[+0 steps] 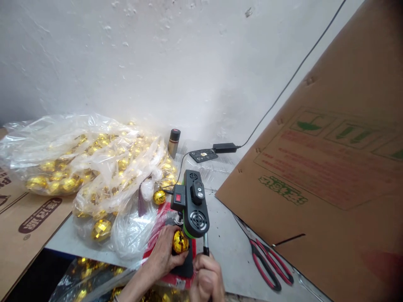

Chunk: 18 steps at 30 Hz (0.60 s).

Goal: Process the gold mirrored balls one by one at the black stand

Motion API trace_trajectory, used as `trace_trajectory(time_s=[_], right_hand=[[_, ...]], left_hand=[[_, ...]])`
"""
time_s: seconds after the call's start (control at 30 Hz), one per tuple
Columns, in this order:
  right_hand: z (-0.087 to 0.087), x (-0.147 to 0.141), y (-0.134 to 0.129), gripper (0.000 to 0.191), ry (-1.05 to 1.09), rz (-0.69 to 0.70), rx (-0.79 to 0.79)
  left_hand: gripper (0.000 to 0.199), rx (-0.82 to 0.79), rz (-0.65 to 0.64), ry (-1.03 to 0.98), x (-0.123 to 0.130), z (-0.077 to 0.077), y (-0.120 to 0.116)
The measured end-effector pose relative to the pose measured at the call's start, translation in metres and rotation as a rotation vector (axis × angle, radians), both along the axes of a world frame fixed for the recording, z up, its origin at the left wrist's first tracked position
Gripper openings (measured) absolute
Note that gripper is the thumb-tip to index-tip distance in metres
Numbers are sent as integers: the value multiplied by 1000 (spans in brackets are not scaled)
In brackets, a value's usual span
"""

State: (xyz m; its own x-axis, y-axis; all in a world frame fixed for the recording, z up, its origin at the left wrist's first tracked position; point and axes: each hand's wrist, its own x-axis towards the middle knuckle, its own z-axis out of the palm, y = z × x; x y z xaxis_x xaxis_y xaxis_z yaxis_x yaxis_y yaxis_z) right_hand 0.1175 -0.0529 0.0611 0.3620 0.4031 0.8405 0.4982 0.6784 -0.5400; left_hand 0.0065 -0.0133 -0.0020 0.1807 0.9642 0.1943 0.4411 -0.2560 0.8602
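A shiny gold faceted ball [180, 242] is gripped between the thumb and fingers of my left hand [161, 251], under the front end of a small black bench machine [191, 201]. That machine has round vents, a red rocker switch [178, 197] and a green lower edge. My right hand [208, 277] is closed around the lever [205, 243] at the machine's front right; the grip itself is mostly hidden by the fingers. Beneath the ball lies the machine's dark base [185, 268] on a red mat [163, 209]. Another gold ball [159, 197] rests left of the machine.
Clear plastic bags [103, 167] full of gold balls cover the left side. Scissors with red-black handles [270, 264] lie at right, beside a tall cardboard box [315, 176]. Behind are a dark-capped bottle [174, 143], a power adapter [224, 147] and its cable.
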Motion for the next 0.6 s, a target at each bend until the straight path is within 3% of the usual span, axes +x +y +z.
trace_trajectory(time_s=[0.17, 0.33, 0.43, 0.53, 0.6], right_hand=[[-11, -2, 7, 38, 20, -61, 145], [-7, 12, 6, 35, -274, -50, 110], [22, 9, -5, 38, -146, -34, 27], [69, 1, -13, 39, 72, -9, -187], [95, -1, -13, 35, 140, 49, -220]], left_hand=[[42, 18, 2, 10, 0, -5, 1], [42, 19, -7, 8, -2, -5, 2], [46, 12, 3, 8, -1, 0, 5], [53, -2, 0, -14, -3, 0, 2], [59, 6, -18, -33, -10, -7, -8]])
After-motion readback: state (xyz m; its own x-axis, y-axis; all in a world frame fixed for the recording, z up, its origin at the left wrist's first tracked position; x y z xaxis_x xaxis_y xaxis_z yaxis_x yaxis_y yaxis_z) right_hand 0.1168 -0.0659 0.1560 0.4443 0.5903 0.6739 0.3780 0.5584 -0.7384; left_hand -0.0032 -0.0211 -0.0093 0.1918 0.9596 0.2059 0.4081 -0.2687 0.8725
